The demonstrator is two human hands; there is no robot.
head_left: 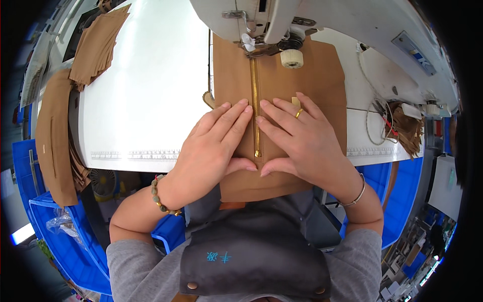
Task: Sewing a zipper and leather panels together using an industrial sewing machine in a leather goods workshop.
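A brown fabric panel (320, 75) with a gold zipper (255, 85) running lengthwise lies under the sewing machine head (274, 22), its front part hanging past the table edge. The zipper's top end reaches the presser foot area (254, 50). My left hand (211, 146) rests flat on the panel left of the zipper, fingers stretched forward and thumb pointing inward. My right hand (304, 148) lies on the panel to the right, fingertips at the zipper, thumb near the other thumb below the zipper pull (257, 153). Both hands are open and press on the fabric.
Brown fabric piece stacks (98, 43) and longer pieces (55, 131) lie at left. More brown pieces (405, 131) and a pale cord (370, 126) are at right on the white table (136, 100). Blue bins (70, 241) stand below on both sides.
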